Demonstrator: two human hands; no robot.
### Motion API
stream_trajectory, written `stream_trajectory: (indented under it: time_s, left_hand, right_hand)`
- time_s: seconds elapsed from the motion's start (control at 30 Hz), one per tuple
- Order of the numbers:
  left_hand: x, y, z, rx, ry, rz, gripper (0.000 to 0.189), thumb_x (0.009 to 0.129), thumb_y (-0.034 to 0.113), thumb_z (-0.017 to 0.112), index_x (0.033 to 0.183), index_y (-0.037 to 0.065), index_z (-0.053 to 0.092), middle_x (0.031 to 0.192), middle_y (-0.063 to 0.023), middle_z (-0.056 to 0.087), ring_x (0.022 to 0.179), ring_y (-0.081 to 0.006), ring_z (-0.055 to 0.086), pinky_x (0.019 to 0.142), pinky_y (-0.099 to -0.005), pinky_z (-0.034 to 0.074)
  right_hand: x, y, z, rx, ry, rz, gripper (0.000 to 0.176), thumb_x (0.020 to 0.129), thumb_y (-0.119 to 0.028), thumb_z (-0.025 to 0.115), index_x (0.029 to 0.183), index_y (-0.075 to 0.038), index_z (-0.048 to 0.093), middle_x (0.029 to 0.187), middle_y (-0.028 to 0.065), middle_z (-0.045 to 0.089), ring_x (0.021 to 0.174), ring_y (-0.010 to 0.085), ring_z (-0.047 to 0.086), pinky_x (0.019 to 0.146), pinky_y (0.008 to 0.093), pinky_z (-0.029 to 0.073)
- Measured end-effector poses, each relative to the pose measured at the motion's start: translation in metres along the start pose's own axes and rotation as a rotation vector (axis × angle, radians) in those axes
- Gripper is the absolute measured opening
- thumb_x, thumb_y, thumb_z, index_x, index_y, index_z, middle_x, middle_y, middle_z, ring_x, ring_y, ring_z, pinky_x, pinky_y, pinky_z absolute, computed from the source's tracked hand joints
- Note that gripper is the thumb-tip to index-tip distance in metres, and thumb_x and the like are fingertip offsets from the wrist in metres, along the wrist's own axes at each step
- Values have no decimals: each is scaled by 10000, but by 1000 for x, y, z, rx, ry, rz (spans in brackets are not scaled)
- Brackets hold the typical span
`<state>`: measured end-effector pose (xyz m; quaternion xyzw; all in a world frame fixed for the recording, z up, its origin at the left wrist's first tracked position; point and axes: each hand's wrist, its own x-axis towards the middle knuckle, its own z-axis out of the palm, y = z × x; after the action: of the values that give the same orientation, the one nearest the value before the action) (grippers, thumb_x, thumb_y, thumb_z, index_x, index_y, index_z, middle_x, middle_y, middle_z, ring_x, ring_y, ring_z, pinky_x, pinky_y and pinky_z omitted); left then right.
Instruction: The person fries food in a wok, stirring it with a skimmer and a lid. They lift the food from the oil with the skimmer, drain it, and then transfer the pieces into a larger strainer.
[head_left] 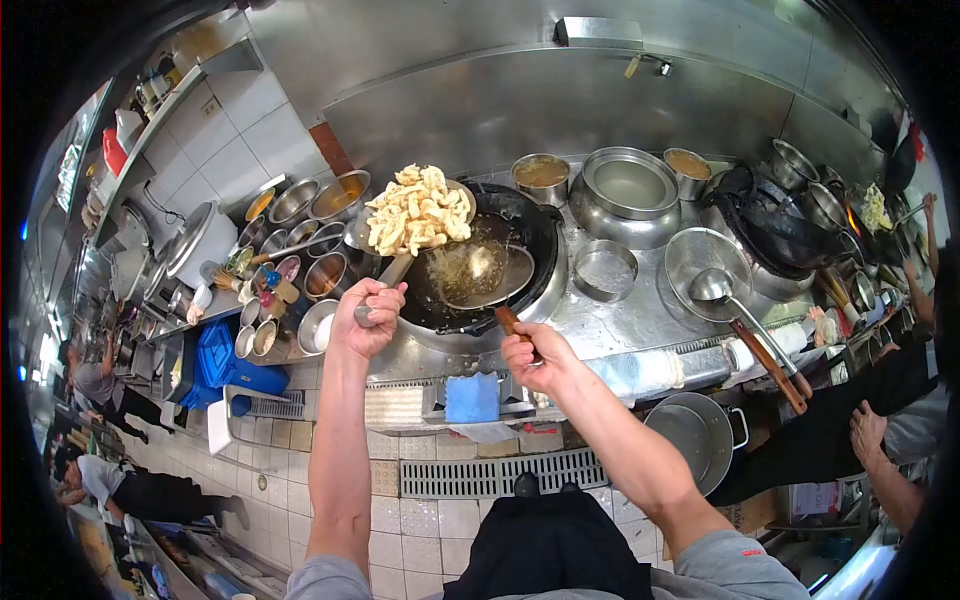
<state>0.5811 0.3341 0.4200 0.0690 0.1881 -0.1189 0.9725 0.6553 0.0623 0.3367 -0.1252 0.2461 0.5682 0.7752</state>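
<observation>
My left hand (pixel 368 316) is closed round the handle of a strainer (pixel 398 268), which is raised over the left part of the wok and heaped with pale cooked pieces (pixel 418 212). My right hand (pixel 537 356) grips the wooden handle (pixel 514 324) of a ladle (pixel 490 278). The ladle's bowl is inside the black wok (pixel 540 225), over bubbling brownish liquid (pixel 445 275). What the pale pieces are, I cannot tell for certain.
Behind the wok stand a large metal pot (pixel 628 190) and pans of brown liquid. A second strainer (pixel 708 270) with a ladle lies at right. Several seasoning bowls (pixel 326 274) are at left. A co-worker's hand (pixel 868 432) shows at far right; other people stand far left.
</observation>
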Motion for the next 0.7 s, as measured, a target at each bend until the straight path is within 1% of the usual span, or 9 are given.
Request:
stream_trajectory:
  time_s: [0.07, 0.17, 0.23, 0.3, 0.33, 0.43, 0.5, 0.57, 0.7]
  left_hand:
    - [-4, 1, 7, -10, -3, 17, 332, 825, 62, 461, 1115, -81, 384, 670, -41, 436, 462, -107, 447, 364, -242, 359]
    - [-6, 3, 11, -38, -48, 12, 372, 830, 79, 438, 1120, -151, 390, 683, -56, 422, 468, -115, 432, 365, -238, 346]
    - [-5, 6, 11, -34, -62, 14, 378, 830, 84, 437, 1120, -154, 392, 693, -63, 428, 474, -118, 439, 371, -236, 353]
    - [-5, 5, 12, -39, -65, 18, 376, 831, 84, 431, 1116, -159, 396, 702, -68, 433, 481, -121, 447, 374, -234, 354]
    - [-6, 4, 14, -36, -49, 19, 325, 828, 61, 453, 1106, -96, 389, 679, -64, 441, 479, -125, 463, 365, -242, 359]
    - [-7, 4, 11, -38, -34, 32, 324, 829, 61, 452, 1104, -99, 390, 682, -64, 442, 481, -128, 466, 365, -242, 358]
    - [-8, 7, 8, -34, -21, 49, 321, 830, 62, 454, 1101, -99, 395, 684, -64, 443, 483, -127, 468, 363, -242, 357]
    - [-9, 9, 2, -42, -18, 24, 319, 830, 63, 457, 1100, -98, 401, 687, -64, 446, 488, -122, 470, 363, -239, 355]
    - [-10, 9, -7, -36, 3, 57, 322, 830, 62, 459, 1105, -95, 404, 690, -63, 449, 490, -119, 468, 361, -234, 344]
  right_hand:
    - [10, 6, 6, 173, -86, 55, 272, 956, -256, 418, 762, -66, 394, 605, -5, 403, 428, 76, 368, 344, 204, 286]
    - [34, 2, 10, 232, -123, -18, 284, 954, -263, 421, 751, -64, 403, 598, -5, 405, 421, 78, 368, 344, 208, 299]
    - [49, -8, 10, 227, -118, -25, 303, 955, -282, 416, 740, -70, 401, 588, -8, 404, 415, 77, 369, 345, 206, 302]
    - [63, -21, 6, 110, -141, -53, 313, 958, -301, 406, 741, -76, 399, 580, -9, 408, 409, 76, 368, 343, 202, 292]
    - [66, -30, 5, 59, -95, -61, 306, 959, -311, 405, 752, -86, 397, 580, -9, 412, 408, 74, 367, 337, 198, 281]
    - [75, -59, -1, -80, -34, -58, 285, 956, -306, 412, 758, -106, 371, 584, -10, 407, 411, 68, 352, 328, 198, 261]
    - [77, -76, -7, -228, -24, 39, 226, 956, -291, 407, 822, -115, 361, 600, -7, 413, 415, 61, 330, 324, 195, 239]
    - [79, -84, -17, -395, 92, -20, 201, 958, -286, 402, 857, -118, 358, 611, -5, 411, 415, 56, 325, 324, 188, 223]
    - [69, -82, -26, -522, 94, 43, 162, 963, -272, 401, 914, -129, 341, 624, -7, 409, 417, 51, 322, 321, 187, 220]
